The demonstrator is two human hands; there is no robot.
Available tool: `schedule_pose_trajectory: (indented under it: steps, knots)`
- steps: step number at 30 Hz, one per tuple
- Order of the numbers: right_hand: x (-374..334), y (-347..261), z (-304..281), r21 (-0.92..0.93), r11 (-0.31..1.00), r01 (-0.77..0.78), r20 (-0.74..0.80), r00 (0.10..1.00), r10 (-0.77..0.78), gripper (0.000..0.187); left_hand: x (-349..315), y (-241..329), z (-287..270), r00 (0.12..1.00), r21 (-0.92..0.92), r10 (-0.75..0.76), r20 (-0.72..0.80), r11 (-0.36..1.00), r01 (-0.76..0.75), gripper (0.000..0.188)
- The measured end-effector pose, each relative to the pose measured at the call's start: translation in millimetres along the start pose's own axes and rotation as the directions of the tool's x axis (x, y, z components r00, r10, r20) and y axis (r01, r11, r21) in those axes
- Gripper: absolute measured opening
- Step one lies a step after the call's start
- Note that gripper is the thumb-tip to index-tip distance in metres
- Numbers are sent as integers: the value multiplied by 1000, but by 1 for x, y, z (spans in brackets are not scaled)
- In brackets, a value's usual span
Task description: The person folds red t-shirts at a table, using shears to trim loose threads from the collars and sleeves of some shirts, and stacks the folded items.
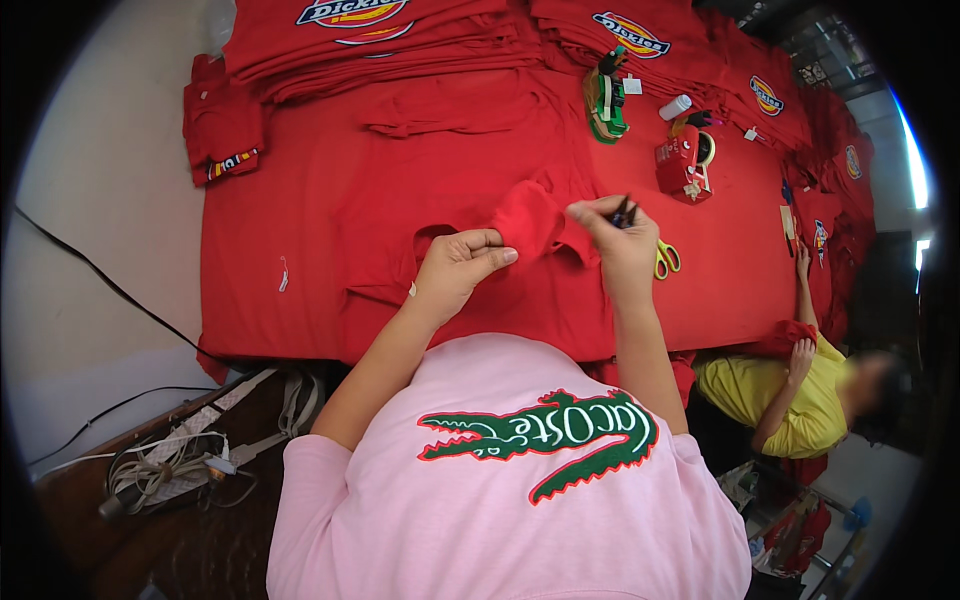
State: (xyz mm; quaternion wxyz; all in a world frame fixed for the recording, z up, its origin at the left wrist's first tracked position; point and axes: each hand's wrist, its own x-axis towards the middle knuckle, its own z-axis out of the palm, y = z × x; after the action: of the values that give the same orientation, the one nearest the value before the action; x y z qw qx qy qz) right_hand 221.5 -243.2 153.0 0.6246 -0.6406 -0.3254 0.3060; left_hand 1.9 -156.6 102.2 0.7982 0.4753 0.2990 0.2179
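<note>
A red T-shirt [470,310] lies spread in front of me, one part of it lifted and bunched between my hands. My left hand [455,270] is closed, pinching the raised red cloth between thumb and fingers. Just right of it, my right hand [622,245] is closed round small dark thread snips [624,213], their pointed ends showing above the fingers. The right thumb and forefinger are pressed together near the cloth's edge; whether they also grip cloth or a thread is too small to tell. Yellow-handled scissors [667,260] lie beside my right wrist.
Folded red shirts [380,55] are stacked along the table's far side. A green holder [606,105], a white cylinder [675,107] and a red tape dispenser [680,165] stand at right. A co-worker in yellow [775,395] handles red cloth. Cables [165,470] lie lower left.
</note>
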Motion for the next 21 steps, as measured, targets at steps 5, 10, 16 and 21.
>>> schedule_pose_trajectory:
  steps: [5, 10, 16, 21]
  knots:
    - [10, -3, -31, 202, 970, 132, 2, 991, -135, 19, -3, 8, 4, 998, -86, 62, -30, 994, -64, 45]
    - [-16, -25, 25, -334, 731, 595, 414, 789, -453, 13, 3, 8, 2, 993, -91, 111, 39, 990, -107, 45]
    - [-23, -6, 35, -446, 655, 609, 441, 787, -431, 5, 3, 8, 10, 994, -2, 105, 26, 994, -105, 49]
    - [-6, -37, -23, 798, 580, -163, 468, 774, -426, 32, 2, 11, 5, 984, -45, 177, -10, 983, -178, 58]
